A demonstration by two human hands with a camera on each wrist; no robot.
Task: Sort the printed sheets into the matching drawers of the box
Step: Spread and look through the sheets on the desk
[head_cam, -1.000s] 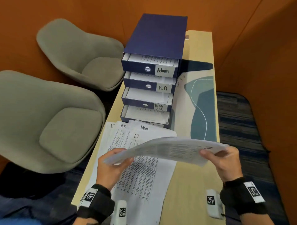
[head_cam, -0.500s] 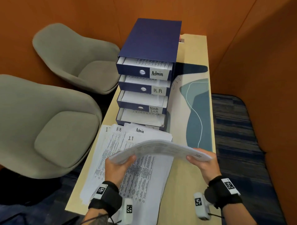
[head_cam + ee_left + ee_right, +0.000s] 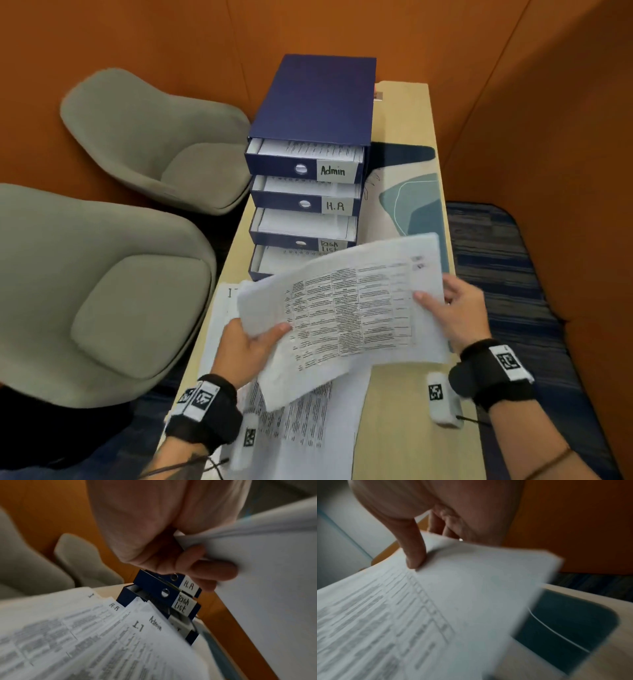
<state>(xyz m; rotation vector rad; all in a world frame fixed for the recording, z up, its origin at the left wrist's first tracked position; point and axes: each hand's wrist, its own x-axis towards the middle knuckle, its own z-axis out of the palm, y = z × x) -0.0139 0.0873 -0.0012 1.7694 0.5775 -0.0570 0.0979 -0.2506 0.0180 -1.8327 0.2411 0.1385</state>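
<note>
A dark blue drawer box stands at the back of the narrow table, its drawers pulled out and holding paper: Admin, H.R and Task List, with a fourth drawer below whose label is hidden. Both hands hold a thin sheaf of printed sheets above the table, print side up. My left hand pinches its left edge. My right hand pinches its right edge, thumb on top. More printed sheets, marked I.T, H.R and Admin, lie fanned on the table beneath.
Two grey padded chairs stand left of the table. A mat with a teal pattern lies to the right of the box. Orange walls close in behind and on the right. Dark carpet lies past the table's right edge.
The held sheaf has tipped from nearly edge-on to print side up and risen toward the lowest drawers. Both hands keep their grip.
</note>
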